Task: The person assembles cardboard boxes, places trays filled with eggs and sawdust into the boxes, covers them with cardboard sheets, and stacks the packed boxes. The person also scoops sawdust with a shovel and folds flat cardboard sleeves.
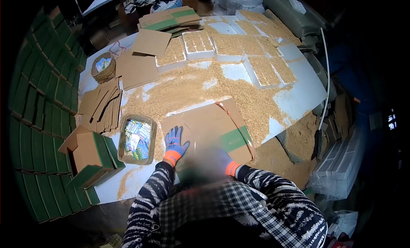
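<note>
My left hand (pixel 174 143), in a blue glove with an orange cuff, lies with its fingers stretched out on the left part of a flat brown cardboard carton (pixel 205 124). The carton has a green band, and a thin red strap (pixel 235 127) runs along its right side. My right hand (pixel 223 159), gloved the same way, is over the carton's near part. A blurred patch covers its fingers, so what they do is hidden. Left of my left hand stands a basket (pixel 121 150) holding small colourful packets (pixel 137 137).
Sawdust-like shavings (pixel 183 88) cover much of the white table (pixel 305 92). White trays (pixel 200 55) filled with shavings stand at the back. An open green box (pixel 92 156) and stacked green boxes (pixel 40 162) are left. Cardboard sheets (pixel 139 70) lie behind. A second basket (pixel 102 76) is back left.
</note>
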### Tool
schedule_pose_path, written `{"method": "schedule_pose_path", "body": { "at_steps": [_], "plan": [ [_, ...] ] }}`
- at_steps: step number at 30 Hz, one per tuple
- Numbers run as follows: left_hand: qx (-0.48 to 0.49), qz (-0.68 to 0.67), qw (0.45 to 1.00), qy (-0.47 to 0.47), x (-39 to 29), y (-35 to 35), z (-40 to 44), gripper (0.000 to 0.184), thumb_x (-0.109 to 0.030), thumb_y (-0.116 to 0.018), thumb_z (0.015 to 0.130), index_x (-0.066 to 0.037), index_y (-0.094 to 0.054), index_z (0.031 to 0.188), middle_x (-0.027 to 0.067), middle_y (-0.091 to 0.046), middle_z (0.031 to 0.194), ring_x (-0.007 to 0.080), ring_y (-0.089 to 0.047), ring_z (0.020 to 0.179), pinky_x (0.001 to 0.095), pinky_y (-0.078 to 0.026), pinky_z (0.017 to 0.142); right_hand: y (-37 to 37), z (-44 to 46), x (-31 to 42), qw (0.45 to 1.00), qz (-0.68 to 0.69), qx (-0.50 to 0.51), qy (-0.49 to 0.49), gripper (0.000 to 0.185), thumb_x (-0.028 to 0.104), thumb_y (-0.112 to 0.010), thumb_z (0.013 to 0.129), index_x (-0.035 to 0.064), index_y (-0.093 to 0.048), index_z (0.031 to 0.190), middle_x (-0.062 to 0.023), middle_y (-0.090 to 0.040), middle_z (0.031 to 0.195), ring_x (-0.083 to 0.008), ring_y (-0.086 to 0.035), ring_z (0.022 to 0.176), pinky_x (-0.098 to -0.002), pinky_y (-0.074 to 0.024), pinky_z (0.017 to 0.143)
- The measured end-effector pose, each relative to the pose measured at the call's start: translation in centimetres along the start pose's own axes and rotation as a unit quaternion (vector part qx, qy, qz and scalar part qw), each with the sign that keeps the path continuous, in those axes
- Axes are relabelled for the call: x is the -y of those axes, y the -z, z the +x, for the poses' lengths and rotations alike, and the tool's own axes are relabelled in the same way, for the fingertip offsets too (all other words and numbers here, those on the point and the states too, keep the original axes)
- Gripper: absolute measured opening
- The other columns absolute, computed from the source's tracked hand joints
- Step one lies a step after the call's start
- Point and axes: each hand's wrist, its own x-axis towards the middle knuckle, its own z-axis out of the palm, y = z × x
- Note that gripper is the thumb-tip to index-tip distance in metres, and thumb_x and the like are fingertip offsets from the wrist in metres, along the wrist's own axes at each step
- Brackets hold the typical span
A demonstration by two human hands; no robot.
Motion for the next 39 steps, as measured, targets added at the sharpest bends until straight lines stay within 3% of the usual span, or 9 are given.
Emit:
{"method": "schedule_pose_path", "body": {
  "at_steps": [10, 17, 21, 24, 27, 29, 34, 37, 39],
  "plan": [
    [0.071, 0.098, 0.975, -0.187, -8.7, -0.5, 6.5, 0.083, -0.05, -0.068, 0.081, -0.013, -0.038, 0.15, 0.0153, -0.039, 0.152, 0.0387, -0.032, 0.142, 0.0509, -0.024, 0.116, 6.8, 5.2, -14.1, 0.977, 0.002, -0.134, -0.168, 0.072, 0.055, -0.055, 0.09, 0.0124, -0.044, 0.147, -0.0209, -0.039, 0.151, -0.0406, -0.028, 0.144, -0.0517, -0.0184, 0.119],
    [0.169, 0.171, 0.968, 0.066, -6.0, 0.3, 6.6, 0.091, -0.06, -0.074, 0.071, -0.014, -0.046, 0.145, 0.0145, -0.054, 0.135, 0.0363, -0.05, 0.125, 0.0495, -0.036, 0.105, 8.3, 4.6, -21.5, 0.959, -0.059, -0.117, -0.251, 0.072, 0.062, -0.053, 0.089, 0.0159, -0.049, 0.143, -0.013, -0.042, 0.151, -0.0388, -0.027, 0.144, -0.0557, -0.0097, 0.119],
    [0.229, 0.166, 0.956, 0.079, -3.1, 0.9, 6.7, 0.075, -0.056, -0.074, 0.072, -0.013, -0.059, 0.132, 0.0152, -0.056, 0.131, 0.0361, -0.051, 0.124, 0.0496, -0.038, 0.104, 10.9, 3.5, -27.7, 0.831, 0.208, -0.248, -0.452, 0.039, 0.039, -0.064, 0.09, 0.0085, -0.07, 0.113, -0.0157, -0.067, 0.119, -0.0364, -0.06, 0.112, -0.0455, -0.0446, 0.099],
    [0.154, 0.175, 0.971, -0.054, -0.3, -2.4, 5.6, 0.07, -0.054, -0.074, 0.072, -0.012, -0.062, 0.128, 0.0159, -0.058, 0.128, 0.036, -0.052, 0.123, 0.0485, -0.039, 0.104, 15.0, 3.6, -20.5, 0.908, 0.118, -0.351, -0.195, 0.029, 0.028, -0.068, 0.088, 0.0089, -0.071, 0.11, -0.0174, -0.068, 0.11, -0.0363, -0.062, 0.106, -0.0429, -0.0498, 0.093],
    [0.124, 0.159, 0.977, -0.076, 3.9, -8.1, 3.8, 0.07, -0.059, -0.068, 0.077, -0.012, -0.062, 0.129, 0.0171, -0.063, 0.123, 0.0357, -0.054, 0.123, 0.0466, -0.034, 0.108, 14.7, 4.3, -13.9, 0.981, -0.054, -0.182, 0.038, 0.063, 0.051, -0.066, 0.087, 0.0128, -0.056, 0.135, -0.0177, -0.059, 0.131, -0.0365, -0.048, 0.129, -0.0468, -0.0261, 0.116],
    [0.135, 0.14, 0.979, -0.062, 2.2, -5.2, 3.3, 0.073, -0.064, -0.061, 0.08, -0.012, -0.061, 0.13, 0.018, -0.064, 0.124, 0.0346, -0.054, 0.124, 0.0451, -0.03, 0.111, 12.5, 5.1, -14.1, 0.99, -0.014, 0.12, -0.071, 0.069, 0.066, -0.059, 0.085, 0.0221, -0.056, 0.138, -0.0175, -0.064, 0.126, -0.0377, -0.057, 0.12, -0.0466, -0.039, 0.108],
    [0.222, 0.099, 0.952, 0.188, -4.2, 14.1, 0.6, 0.088, -0.075, -0.051, 0.085, -0.01, -0.049, 0.144, 0.0212, -0.061, 0.132, 0.0325, -0.054, 0.128, 0.0443, -0.023, 0.117, 20.4, 1.6, -15.4, 0.991, 0.004, 0.034, -0.126, 0.058, 0.063, -0.062, 0.085, 0.0225, -0.067, 0.127, -0.0149, -0.069, 0.119, -0.0336, -0.063, 0.111, -0.0419, -0.0483, 0.097],
    [-0.151, 0.106, 0.983, 0.016, -6.8, 18.6, -0.9, 0.083, -0.053, -0.069, 0.082, -0.007, -0.044, 0.145, 0.02, -0.048, 0.143, 0.0385, -0.042, 0.133, 0.0499, -0.026, 0.116, 25.9, -0.4, -12.9, 0.993, 0.01, -0.073, -0.093, 0.05, 0.05, -0.07, 0.083, 0.0208, -0.069, 0.123, -0.0112, -0.071, 0.109, -0.0304, -0.066, 0.102, -0.04, -0.0504, 0.089],
    [-0.206, 0.19, 0.958, -0.063, -14.8, 24.2, -1.0, 0.079, -0.049, -0.071, 0.08, -0.009, -0.046, 0.144, 0.0189, -0.049, 0.142, 0.0351, -0.041, 0.134, 0.0491, -0.027, 0.116, 28.2, -0.9, -9.8, 0.984, -0.056, -0.171, -0.006, 0.045, 0.042, -0.073, 0.082, 0.0211, -0.069, 0.122, -0.0089, -0.071, 0.1, -0.0285, -0.066, 0.095, -0.0393, -0.0502, 0.088]
  ]
}}
